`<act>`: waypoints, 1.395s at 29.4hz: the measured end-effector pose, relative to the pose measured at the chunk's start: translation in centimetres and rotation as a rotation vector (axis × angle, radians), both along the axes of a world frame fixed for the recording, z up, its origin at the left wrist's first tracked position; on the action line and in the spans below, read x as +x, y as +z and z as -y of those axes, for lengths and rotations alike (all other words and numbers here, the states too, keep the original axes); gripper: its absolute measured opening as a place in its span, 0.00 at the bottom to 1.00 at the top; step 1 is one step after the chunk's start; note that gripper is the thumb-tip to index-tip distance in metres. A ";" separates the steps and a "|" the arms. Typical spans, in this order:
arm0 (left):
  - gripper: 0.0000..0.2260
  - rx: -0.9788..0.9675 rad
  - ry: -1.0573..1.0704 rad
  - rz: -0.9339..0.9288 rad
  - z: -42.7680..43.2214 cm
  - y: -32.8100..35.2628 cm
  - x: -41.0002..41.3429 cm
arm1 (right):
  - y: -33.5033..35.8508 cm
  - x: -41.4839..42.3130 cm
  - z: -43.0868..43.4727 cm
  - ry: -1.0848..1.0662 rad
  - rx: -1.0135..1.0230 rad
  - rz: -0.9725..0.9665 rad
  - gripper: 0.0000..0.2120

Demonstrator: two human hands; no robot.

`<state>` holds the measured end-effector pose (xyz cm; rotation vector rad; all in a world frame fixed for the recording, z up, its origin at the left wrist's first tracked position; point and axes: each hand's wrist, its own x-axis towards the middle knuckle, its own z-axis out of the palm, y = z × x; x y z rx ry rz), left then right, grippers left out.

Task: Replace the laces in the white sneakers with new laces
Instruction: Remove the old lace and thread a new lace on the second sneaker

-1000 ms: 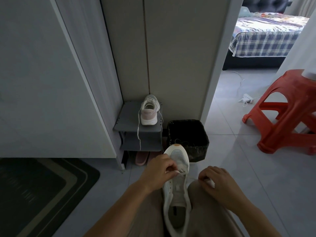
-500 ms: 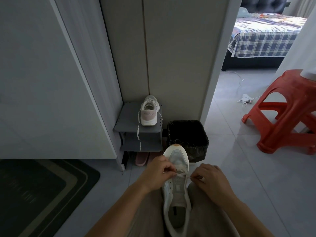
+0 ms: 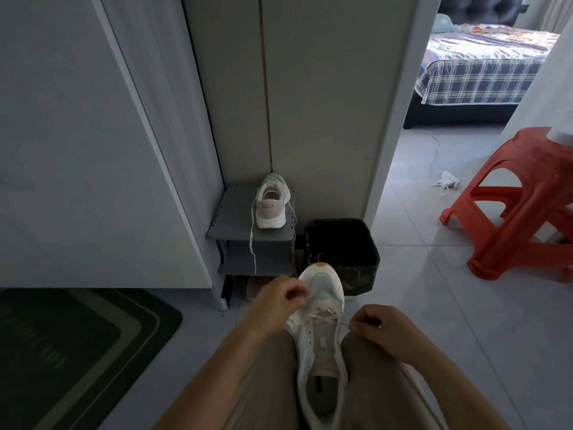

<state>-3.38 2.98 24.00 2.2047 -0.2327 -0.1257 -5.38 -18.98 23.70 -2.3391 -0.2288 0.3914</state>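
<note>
A white sneaker (image 3: 322, 336) lies between my knees, toe pointing away from me. A white lace (image 3: 324, 316) crosses its lowest eyelets near the toe. My left hand (image 3: 279, 305) sits at the sneaker's left side, fingers curled and pinching one lace end. My right hand (image 3: 381, 328) is just right of the shoe and pinches the other lace end, which runs taut to the eyelets. The second white sneaker (image 3: 272, 201), with a pink heel, stands on a grey shoe rack (image 3: 229, 218); its lace hangs down over the rack's front.
A dark lined bin (image 3: 344, 252) stands right behind the held sneaker's toe. An orange plastic stool (image 3: 521, 209) is at the right. A dark doormat (image 3: 71, 352) lies at the lower left. A power strip and cable (image 3: 446, 180) lie on the tiles by the bedroom doorway.
My left hand has lifted up and left off the eyelets, drawing its lace end. My right hand has drawn its end out to the right, so the lace crossing now shows.
</note>
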 end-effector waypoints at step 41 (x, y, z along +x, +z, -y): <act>0.04 0.602 -0.131 0.828 3.1 -3.5 -3.1 | -1.0 -0.3 -1.8 -0.027 -0.107 0.116 0.17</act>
